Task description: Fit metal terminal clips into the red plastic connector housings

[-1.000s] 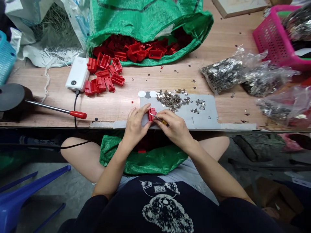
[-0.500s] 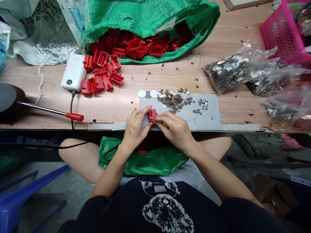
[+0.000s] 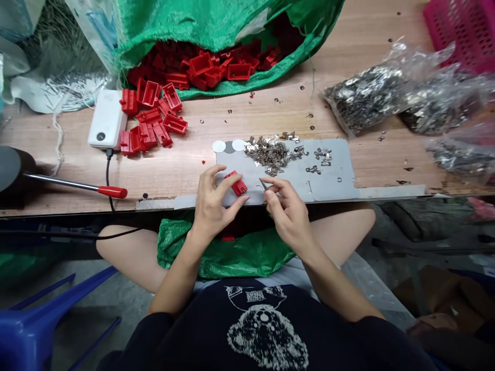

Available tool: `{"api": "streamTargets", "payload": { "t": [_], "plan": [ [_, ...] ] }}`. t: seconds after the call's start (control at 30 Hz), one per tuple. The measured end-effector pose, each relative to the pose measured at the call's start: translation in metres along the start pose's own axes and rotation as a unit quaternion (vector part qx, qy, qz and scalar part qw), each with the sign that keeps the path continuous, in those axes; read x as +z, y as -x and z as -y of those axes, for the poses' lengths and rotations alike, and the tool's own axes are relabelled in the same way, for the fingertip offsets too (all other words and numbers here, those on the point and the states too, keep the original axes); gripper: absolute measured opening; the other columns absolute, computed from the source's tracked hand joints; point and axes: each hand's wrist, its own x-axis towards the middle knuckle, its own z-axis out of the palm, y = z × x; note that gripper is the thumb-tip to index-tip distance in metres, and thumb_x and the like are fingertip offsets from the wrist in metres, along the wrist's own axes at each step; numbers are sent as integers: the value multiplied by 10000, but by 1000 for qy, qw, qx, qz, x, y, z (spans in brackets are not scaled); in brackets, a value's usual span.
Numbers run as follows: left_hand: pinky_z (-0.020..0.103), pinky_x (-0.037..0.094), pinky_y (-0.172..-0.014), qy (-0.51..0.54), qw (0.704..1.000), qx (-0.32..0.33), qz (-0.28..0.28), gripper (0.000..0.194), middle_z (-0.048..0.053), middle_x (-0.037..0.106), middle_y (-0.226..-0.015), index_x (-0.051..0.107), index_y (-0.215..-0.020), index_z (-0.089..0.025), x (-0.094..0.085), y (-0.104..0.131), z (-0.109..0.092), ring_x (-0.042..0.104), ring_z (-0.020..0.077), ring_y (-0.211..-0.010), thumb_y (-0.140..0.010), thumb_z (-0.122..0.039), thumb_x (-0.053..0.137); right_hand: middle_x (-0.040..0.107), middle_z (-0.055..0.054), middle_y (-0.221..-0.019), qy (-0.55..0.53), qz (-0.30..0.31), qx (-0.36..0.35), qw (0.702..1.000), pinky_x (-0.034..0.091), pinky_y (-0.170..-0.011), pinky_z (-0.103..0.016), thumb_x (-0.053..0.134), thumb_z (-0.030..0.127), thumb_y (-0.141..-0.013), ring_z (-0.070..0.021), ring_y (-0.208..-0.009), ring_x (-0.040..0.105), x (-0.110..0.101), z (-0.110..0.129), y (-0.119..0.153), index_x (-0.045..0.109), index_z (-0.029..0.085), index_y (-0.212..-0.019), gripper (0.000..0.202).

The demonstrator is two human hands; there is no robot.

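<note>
A small red plastic box (image 3: 237, 186) lies tilted on the grey mat (image 3: 328, 178) near the table's front edge. My left hand (image 3: 212, 201) is curved around it with thumb and fingers apart. Its index fingertip overlaps the box's upper side; whether it touches cannot be told. Just to the right, my right hand (image 3: 288, 211) pinches a slim metal tool (image 3: 263, 183), its tip pointing up and left, apart from the box. The fingers hide most of the tool. Behind both hands, a pile of small metal clips (image 3: 270, 154) rests on the mat.
Red boxes (image 3: 149, 126) lie by a white power bank (image 3: 107, 119) and fill a green sack (image 3: 216, 26). Bags of metal parts (image 3: 363, 98) and a pink basket (image 3: 460, 36) stand right. A red-handled lever (image 3: 112, 191) juts in from the left. Green sacking (image 3: 240, 260) covers my lap.
My left hand has loosened around the red box, which has turned on the mat. My right hand has drawn the tool away from the box, to the right. The camera view has shifted slightly.
</note>
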Motion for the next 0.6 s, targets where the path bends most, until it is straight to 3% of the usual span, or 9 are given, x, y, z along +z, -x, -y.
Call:
{"api": "streamTargets", "payload": {
  "t": [0.13,0.23,0.33,0.6],
  "plan": [
    [530,504,-1125,14,999,34,-23,52,87,567,-1369,741,-957,-246,1,-2,1,534,271,-1357,-921,-266,709,620,2,-892,-83,24,52,995,495,-596,-248,470,354,-1061,-96,-600,586,4,4,6,586,242,-1296,285],
    [577,500,-1131,17,999,47,-7,43,81,629,-1340,708,-920,-223,4,0,4,557,270,-1371,-944,-243,677,615,19,-850,-116,46,60,990,497,-551,-234,498,366,-1050,-83,-550,596,9,6,5,605,242,-1282,284],
    [529,551,-1092,25,998,53,11,67,79,679,-1302,666,-907,-211,9,4,7,622,241,-1307,-968,-212,638,610,25,-829,-145,50,75,985,501,-509,-226,526,396,-1038,-79,-518,607,15,6,5,627,227,-1229,275],
    [472,610,-1035,30,998,55,-20,51,64,697,-1296,676,-974,-228,12,10,11,650,242,-1284,-941,-190,683,639,10,-817,-129,46,68,988,480,-483,-219,507,360,-1047,-80,-519,595,20,0,6,629,221,-1217,251]
  ]
}}
